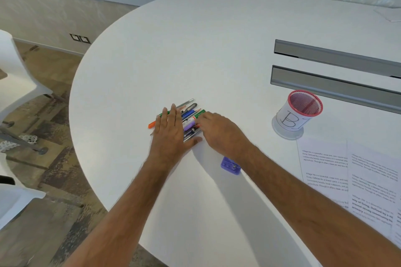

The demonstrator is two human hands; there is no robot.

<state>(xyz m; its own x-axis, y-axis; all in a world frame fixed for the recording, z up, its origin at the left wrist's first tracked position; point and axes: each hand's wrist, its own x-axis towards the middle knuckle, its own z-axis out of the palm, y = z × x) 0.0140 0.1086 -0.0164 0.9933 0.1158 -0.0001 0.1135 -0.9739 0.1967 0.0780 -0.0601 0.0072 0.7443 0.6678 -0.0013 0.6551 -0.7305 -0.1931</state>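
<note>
A bunch of pens, pencils and markers (pixel 188 117) lies side by side on the white table (pixel 217 50). My left hand (pixel 171 134) lies flat over the left half of the bunch, fingers straight, thumb stretched along the near side. My right hand (pixel 219 132) meets the bunch from the right, its fingertips curled against the pen ends. An orange marker tip (pixel 152 124) and a green marker (pixel 200 113) stick out on either side.
A pink mesh pen cup (pixel 300 112) marked "B" stands to the right. A purple sharpener (pixel 230 166) lies under my right wrist. Printed sheets (pixel 347 171) lie at the right edge, two grey slots (pixel 336 71) behind. White chairs (pixel 15 76) stand left of the table.
</note>
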